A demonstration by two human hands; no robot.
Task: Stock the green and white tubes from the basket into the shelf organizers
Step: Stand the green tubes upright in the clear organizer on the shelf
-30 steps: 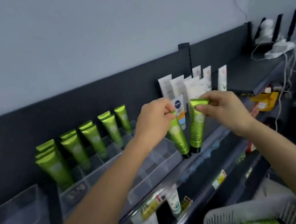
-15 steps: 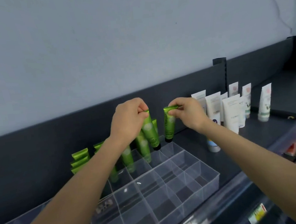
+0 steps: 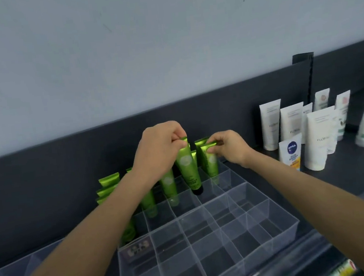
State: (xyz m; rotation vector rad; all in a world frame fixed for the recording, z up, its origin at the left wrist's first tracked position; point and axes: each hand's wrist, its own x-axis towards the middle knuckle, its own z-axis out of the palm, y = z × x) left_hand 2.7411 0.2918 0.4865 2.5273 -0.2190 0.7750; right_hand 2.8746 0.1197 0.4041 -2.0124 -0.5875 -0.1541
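Green tubes are being held over the clear organizer [image 3: 210, 242] at the centre of the frame, one in each hand. One green tube [image 3: 188, 168] is being pinched at its crimped top by the left hand [image 3: 159, 149], thumb and fingers closed on it; it is hanging cap-down and slightly tilted, with its black cap just at the rim of a compartment in the back part of the organizer. A second green tube [image 3: 210, 161] is being gripped at its flat top edge by the right hand [image 3: 229, 148], and its lower end is already being taken in behind the clear walls of a compartment just to the right of the first. More green tubes [image 3: 169, 186] are being kept upright in the back rows, to the left of the hands and partly hidden by the left forearm. The front compartments, toward the lower centre of the frame, are being shown with nothing standing in them. At the right of the frame, white tubes [image 3: 318, 137] are being displayed standing cap-down on the dark shelf [image 3: 269, 162], well apart from the organizer, with a small blue-labelled white tube [image 3: 290, 153] in front of them.
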